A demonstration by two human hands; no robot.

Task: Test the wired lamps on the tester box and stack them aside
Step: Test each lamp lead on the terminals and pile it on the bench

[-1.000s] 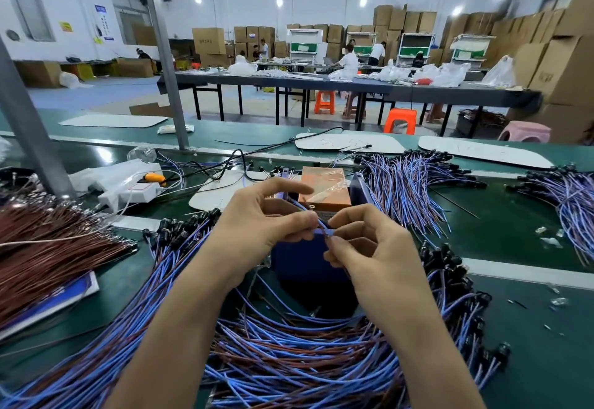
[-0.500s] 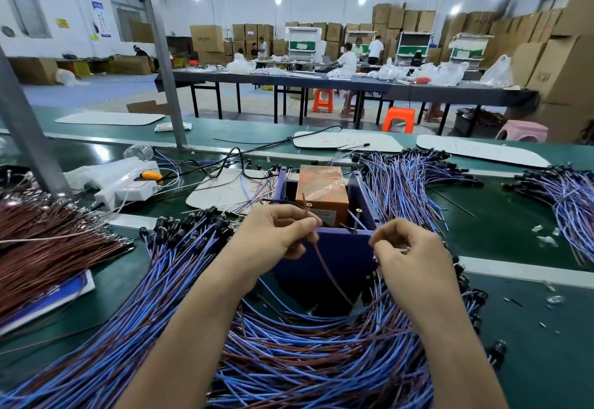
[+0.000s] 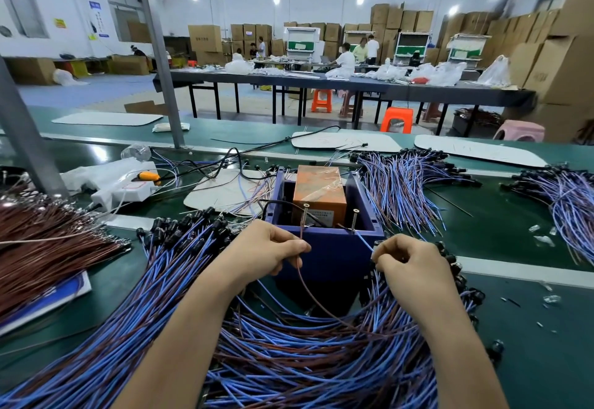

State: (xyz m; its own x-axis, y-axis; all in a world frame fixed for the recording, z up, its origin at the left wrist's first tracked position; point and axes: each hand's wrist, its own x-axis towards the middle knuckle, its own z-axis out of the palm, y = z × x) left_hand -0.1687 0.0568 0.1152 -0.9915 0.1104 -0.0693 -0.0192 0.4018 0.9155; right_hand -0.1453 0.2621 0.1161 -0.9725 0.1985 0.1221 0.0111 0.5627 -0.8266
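One lamp is judged to be under test. Its brown lead [image 3: 301, 231] is pinched in the left hand [image 3: 273, 255] and raised to the left post [image 3: 304, 212] of the box [image 3: 328, 257]. A blue lead [image 3: 364, 241] runs from the curled, gripping fingers of the right hand [image 3: 414, 264] toward the right post [image 3: 354, 219]. Contact at either post cannot be confirmed, and the lamp head is not made out; no light is seen. Fanned piles [image 3: 401, 190] are laid on the desk [image 3: 514, 247] beyond the box to the right; these are judged to be tested stock, unverified. A large heap [image 3: 289, 360] lies under the forearms, so most of the work is judged outstanding. The hands are set at the box's near wall, one toward each corner, with the wired lamp strung between them.
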